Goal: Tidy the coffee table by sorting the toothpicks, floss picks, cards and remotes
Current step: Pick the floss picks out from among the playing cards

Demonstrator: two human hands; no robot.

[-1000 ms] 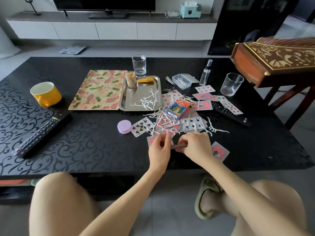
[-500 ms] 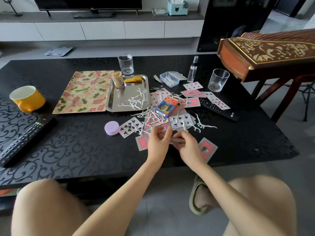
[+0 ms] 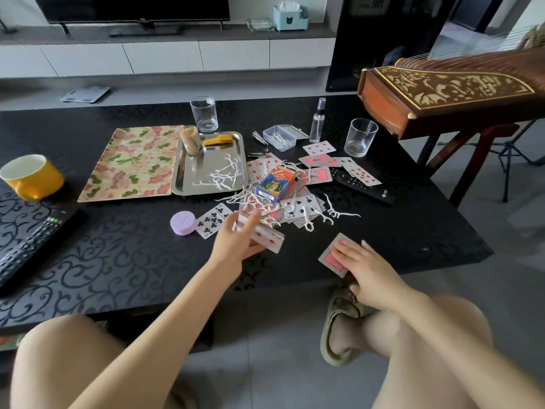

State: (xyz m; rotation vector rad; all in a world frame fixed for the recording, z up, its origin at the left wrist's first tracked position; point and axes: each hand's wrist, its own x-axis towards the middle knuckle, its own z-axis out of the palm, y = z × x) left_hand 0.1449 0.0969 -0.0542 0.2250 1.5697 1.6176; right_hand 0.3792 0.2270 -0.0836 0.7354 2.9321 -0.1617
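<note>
Hands have split up since half a second ago; they were both bunched on the little stack, now the right hand [image 3: 367, 268] has gone off to the right; left hand [image 3: 236, 246] kept the stack.

Head view: left hand has its fingers curled round a small stack of cards [image 3: 265, 236], held tilted just above the black coffee table [image 3: 132, 261]; right hand lies flat, fingers straight, pressing on a lone face-down card [image 3: 330, 258] near the front edge; not gripping it.

Behind the hands sits the messy card pile [image 3: 298, 208] with loose floss picks [image 3: 339, 215] strewn over it and a card box [image 3: 275, 183] lying on top; more floss picks sit in the steel tray [image 3: 177, 178] just left of the pile, along with a toothpick jar [image 3: 190, 140] standing upright at its back corner; one black remote [image 3: 365, 190] lies at the pile's right side, partly under cards; the big remote [image 3: 32, 246] is well apart at far left, near a yellow mug [image 3: 32, 177]; a purple round case [image 3: 183, 222] sits just beside a nine of clubs [image 3: 213, 221].
</note>
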